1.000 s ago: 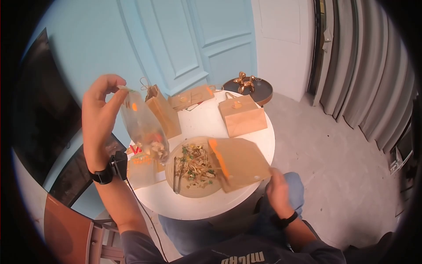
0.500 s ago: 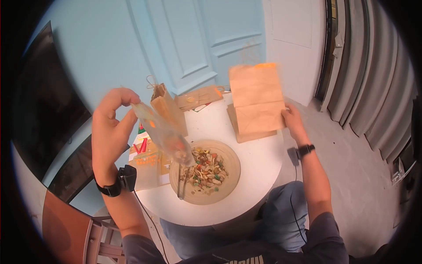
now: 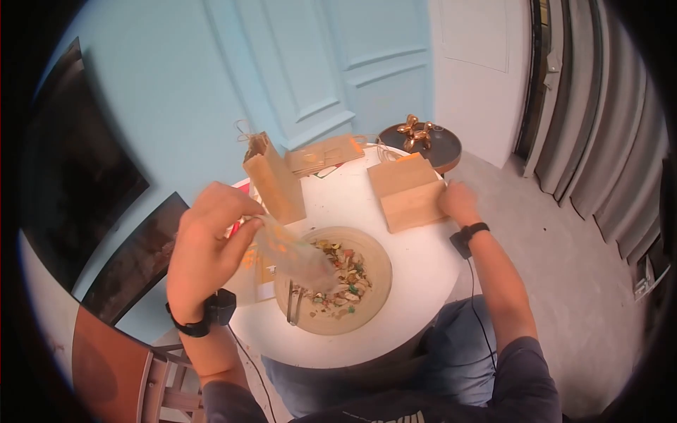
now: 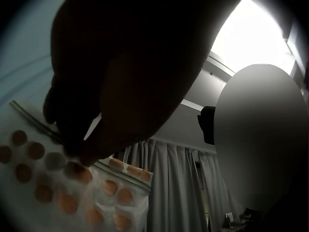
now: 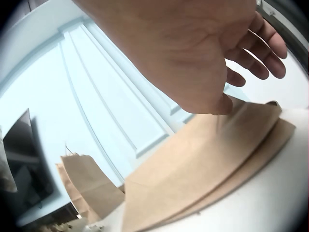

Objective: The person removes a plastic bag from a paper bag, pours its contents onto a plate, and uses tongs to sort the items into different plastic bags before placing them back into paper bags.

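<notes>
My left hand (image 3: 211, 243) pinches a clear zip-lock bag (image 3: 293, 254) by its top edge. The bag hangs slanted over a round beige plate (image 3: 381, 299), its lower end overlapping the mixed dried food pieces (image 3: 352, 271) there. Orange dots and the zip strip show on the bag (image 4: 63, 198) in the left wrist view. Metal tongs (image 3: 294, 304) lie at the plate's left side. At the table's right, my right hand (image 3: 460, 202) is beside a flat brown paper bag (image 3: 412, 201). In the right wrist view its fingers (image 5: 256, 60) are loose and spread, thumb at the paper's edge.
An upright paper bag with handles (image 3: 275, 187) stands at the back left of the round white table (image 3: 338, 197). Folded paper bags (image 3: 324, 155) lie at the back. Beyond is a dark side table (image 3: 448, 148) with a shiny balloon-dog figure (image 3: 414, 132).
The right hand lifted the paper bag from over the plate and laid it down at the back right; its grip has loosened. The left hand brought the zip-lock bag lower and rightward over the plate.
</notes>
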Available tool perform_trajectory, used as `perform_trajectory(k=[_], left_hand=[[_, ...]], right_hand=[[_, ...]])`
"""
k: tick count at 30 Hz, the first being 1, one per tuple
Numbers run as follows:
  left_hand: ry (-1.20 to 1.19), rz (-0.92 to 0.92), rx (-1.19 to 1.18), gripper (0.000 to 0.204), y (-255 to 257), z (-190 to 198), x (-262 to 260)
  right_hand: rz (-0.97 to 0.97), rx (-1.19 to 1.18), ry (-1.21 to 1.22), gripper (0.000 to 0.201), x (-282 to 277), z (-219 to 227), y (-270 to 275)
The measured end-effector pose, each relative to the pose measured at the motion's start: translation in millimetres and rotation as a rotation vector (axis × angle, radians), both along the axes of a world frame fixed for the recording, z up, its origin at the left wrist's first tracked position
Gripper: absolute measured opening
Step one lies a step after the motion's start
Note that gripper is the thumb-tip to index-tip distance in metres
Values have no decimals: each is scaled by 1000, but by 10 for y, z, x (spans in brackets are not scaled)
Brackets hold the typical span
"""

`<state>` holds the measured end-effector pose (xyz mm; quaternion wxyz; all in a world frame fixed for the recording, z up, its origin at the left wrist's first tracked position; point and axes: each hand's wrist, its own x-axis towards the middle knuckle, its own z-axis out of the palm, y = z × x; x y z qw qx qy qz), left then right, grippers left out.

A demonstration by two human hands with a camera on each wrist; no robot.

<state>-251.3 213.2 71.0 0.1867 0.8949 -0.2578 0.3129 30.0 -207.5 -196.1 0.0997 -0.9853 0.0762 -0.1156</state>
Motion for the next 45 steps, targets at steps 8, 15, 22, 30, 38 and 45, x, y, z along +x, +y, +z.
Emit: perform_trajectory(k=[8, 15, 22, 30, 38, 45], left_hand=[[-77, -69, 247, 15, -415, -56, -35], [-7, -204, 372, 29, -898, -295, -79], [93, -228, 298, 40, -1184, -555, -104], [946, -357, -199, 47, -1149, -1005, -97], [677, -112, 90, 27, -1000, -934, -173], [446, -222, 217, 26, -1271, -1085, -239]], right_hand=[[452, 441, -395, 39, -1367, 1161, 317], [942, 751, -380, 25, -2795, 1814, 513], [961, 461, -241, 24, -2964, 1592, 587], [1092, 533, -139, 14, -2866, 1283, 467], [1102, 499, -189, 12, -3034, 1271, 51], [1053, 663, -195, 18, -3169, 1176, -202]])
